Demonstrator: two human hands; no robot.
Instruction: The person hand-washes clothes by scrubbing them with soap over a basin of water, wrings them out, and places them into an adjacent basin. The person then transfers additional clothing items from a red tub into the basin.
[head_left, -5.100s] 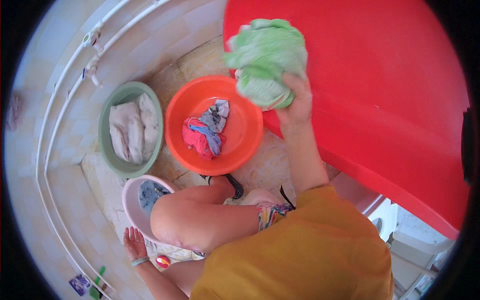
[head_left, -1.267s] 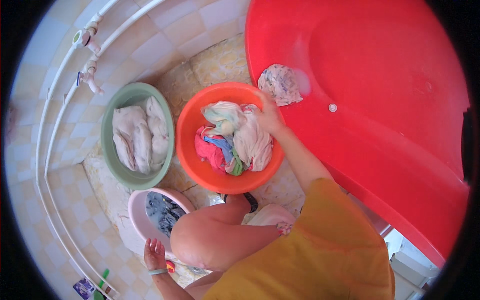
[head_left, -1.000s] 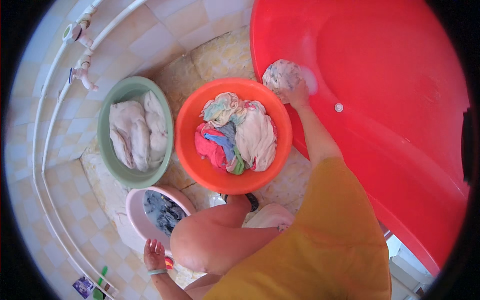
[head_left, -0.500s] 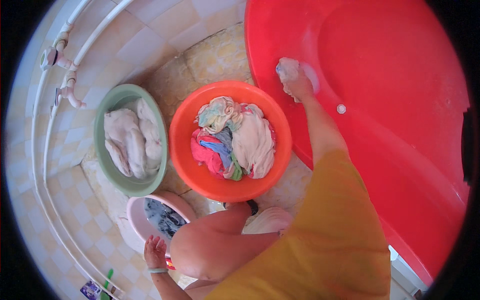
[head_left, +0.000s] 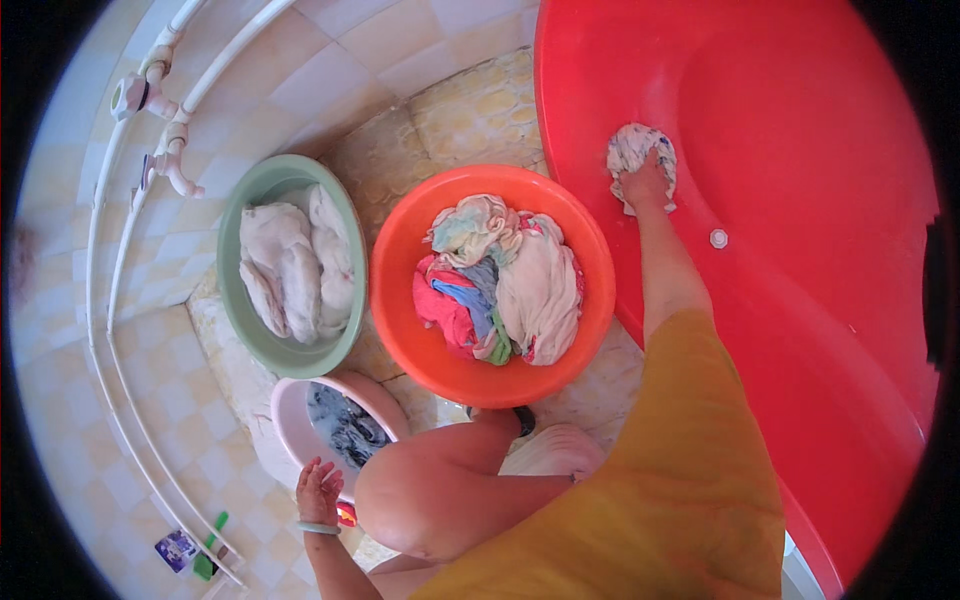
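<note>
My right hand presses a bunched white cloth with dark printed spots onto the surface of the large red plastic tub. Its fingers are partly sunk in the folds. A small pale drain plug sits close to that wrist. My left hand, with a pale bangle at the wrist, is raised beside my bent knee, holding nothing, its fingers apart. Closest to it is a pink basin with dark wet fabric in cloudy water.
An orange basin full of colourful wrung clothes stands in the middle. To its left is a green basin of soaking white laundry. White pipes with a tap run along the tiled wall. A green-handled brush lies lower left.
The whole view has shifted, so the basins appear farther right. My right hand has moved the cloth slightly over the red surface; the whitish suds patch beside it no longer shows.
</note>
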